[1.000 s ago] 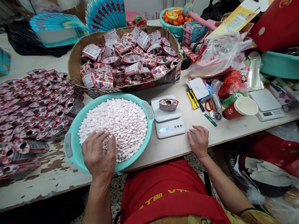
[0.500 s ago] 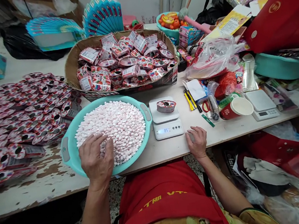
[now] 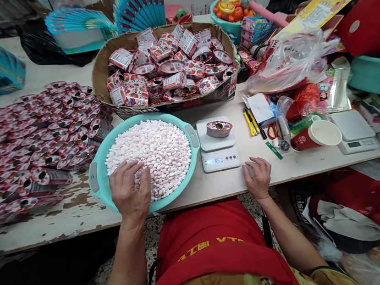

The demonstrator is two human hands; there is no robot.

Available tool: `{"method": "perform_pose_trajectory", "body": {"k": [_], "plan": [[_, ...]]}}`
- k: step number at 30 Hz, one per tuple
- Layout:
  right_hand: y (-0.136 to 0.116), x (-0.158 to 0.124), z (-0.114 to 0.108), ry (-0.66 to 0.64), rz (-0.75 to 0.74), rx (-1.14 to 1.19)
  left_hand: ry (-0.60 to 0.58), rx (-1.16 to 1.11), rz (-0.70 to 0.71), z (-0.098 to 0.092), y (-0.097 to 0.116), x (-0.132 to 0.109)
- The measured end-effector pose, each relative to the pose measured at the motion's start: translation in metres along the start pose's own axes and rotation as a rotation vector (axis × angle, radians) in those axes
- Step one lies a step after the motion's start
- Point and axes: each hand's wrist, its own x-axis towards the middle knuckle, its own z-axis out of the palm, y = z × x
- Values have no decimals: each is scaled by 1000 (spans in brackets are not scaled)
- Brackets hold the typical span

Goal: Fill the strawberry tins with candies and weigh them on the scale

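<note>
My left hand rests palm down on a heap of small white and pink candies in a teal basin, its fingers curled into the pile. My right hand lies on the table edge to the right of a white digital scale, fingers bent over a small pale object that I cannot make out. On the scale pan sits a small round red and white container; the display is lit.
A cardboard tray of red and white packets stands behind the basin. Flat packets cover the table's left side. To the right are a red paper cup, pens, scissors, a second scale and plastic bags.
My left hand's fingers have curled a little deeper into the candies. The right hand stays where it was. The view has shifted slightly.
</note>
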Motion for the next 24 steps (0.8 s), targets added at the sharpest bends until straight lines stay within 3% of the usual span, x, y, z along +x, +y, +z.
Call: {"method": "perform_pose_trajectory", "body": {"k": [11,24], "plan": [[0,-1,1,-31,63,39,-16,8,-40,0,0,1],[1,-2,2,-31,38,8,-14,39,-45,-1,2,2]]}}
